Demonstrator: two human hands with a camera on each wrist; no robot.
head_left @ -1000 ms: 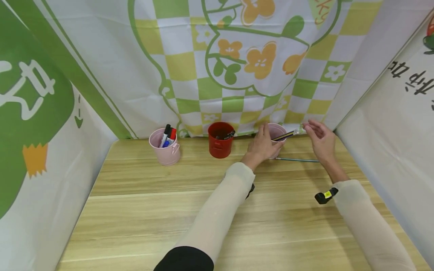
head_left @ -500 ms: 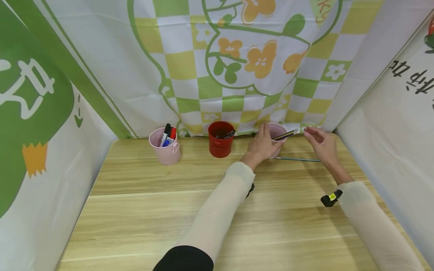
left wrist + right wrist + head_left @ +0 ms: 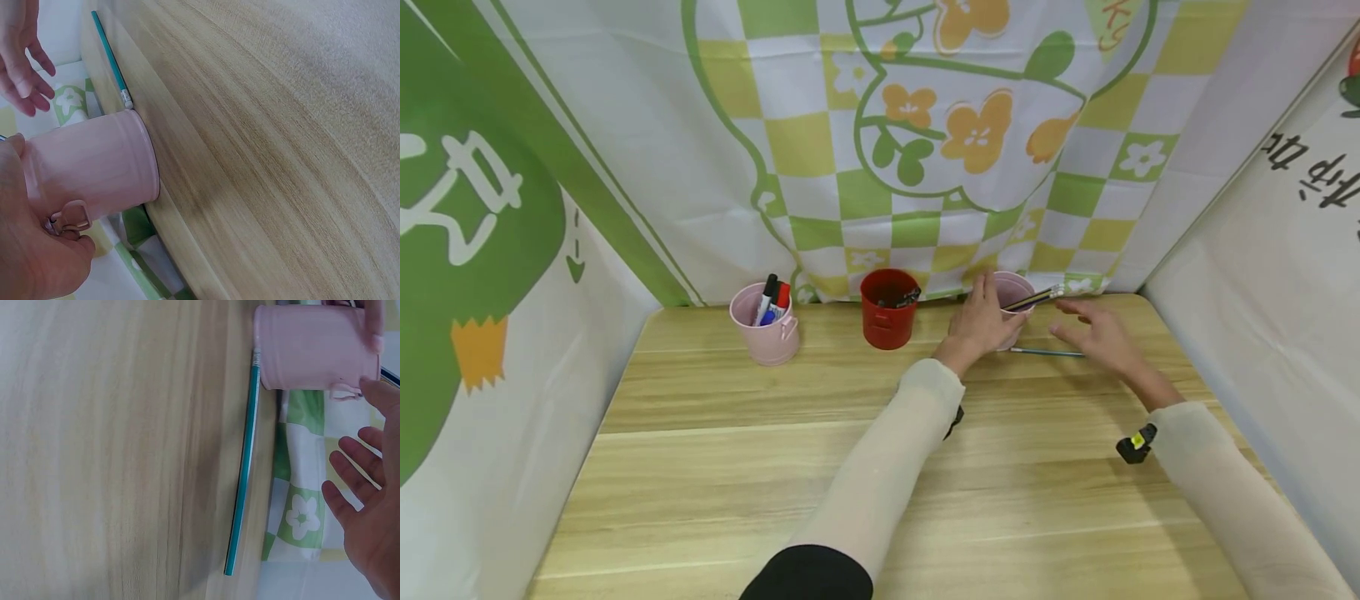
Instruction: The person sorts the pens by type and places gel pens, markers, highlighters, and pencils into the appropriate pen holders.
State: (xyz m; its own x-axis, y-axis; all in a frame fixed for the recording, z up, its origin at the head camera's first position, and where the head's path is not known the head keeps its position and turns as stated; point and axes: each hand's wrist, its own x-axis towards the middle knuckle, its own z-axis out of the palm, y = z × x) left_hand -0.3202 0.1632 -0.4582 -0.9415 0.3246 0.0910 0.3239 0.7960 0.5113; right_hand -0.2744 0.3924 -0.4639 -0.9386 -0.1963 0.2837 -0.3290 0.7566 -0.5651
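My left hand (image 3: 979,323) grips a small pink bucket (image 3: 94,162) near its rim, with fingers by its little handle. A few dark pencils (image 3: 1036,298) lean out of that bucket to the right, eraser ends outward. On the wooden table, a teal pencil (image 3: 242,478) lies close to the bucket's base, its eraser end towards the bucket. My right hand (image 3: 1099,337) is held above this pencil, fingers spread and holding nothing. In the right wrist view its palm and loose fingers show, apart from the pencil.
A red bucket (image 3: 887,329) with dark items inside stands left of my left hand. Farther left is another pink bucket (image 3: 769,343) holding several markers (image 3: 767,302). A checked cloth backdrop (image 3: 865,200) rises behind the table, with printed side panels left and right.
My right hand has moved down and left from beside the pencils' eraser ends to over the teal pencil, and its fingers have spread. The left hand and bucket stay in place.
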